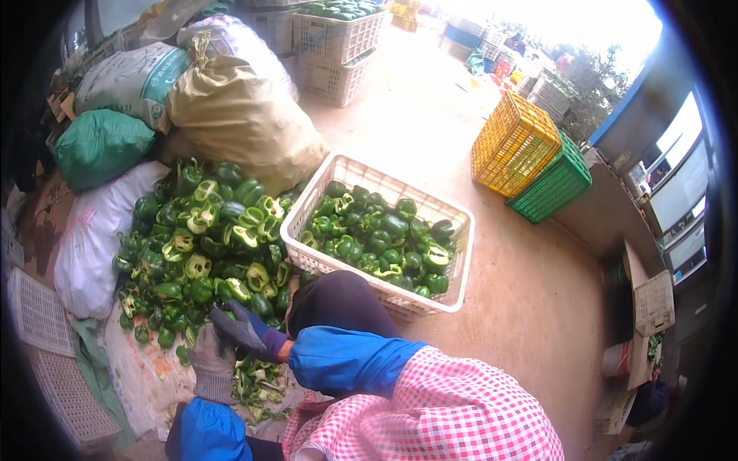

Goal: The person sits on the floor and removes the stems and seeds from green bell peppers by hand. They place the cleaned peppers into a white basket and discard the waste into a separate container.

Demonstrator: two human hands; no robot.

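My left hand [210, 354], in a grey knitted glove, meets my right hand [248, 331] at the near edge of a heap of green bell peppers [199, 265]. A dark glove covers the right hand; a bit of green pepper [230, 316] shows between its fingers. The left fingers are mostly hidden, so what they hold cannot be made out. Many peppers in the heap are cut open, with pale insides and seeds showing. Pepper scraps [259, 383] lie below my right wrist. Beyond my knee stands a white plastic crate [461, 259] partly filled with green peppers [380, 236].
A tied tan sack [242, 115], a green sack [104, 147] and a white sack [106, 236] border the heap. Crates [337, 75] are stacked at the back. Yellow [513, 144] and green crates [553, 181] stand right. White crates [72, 397] lie at left.
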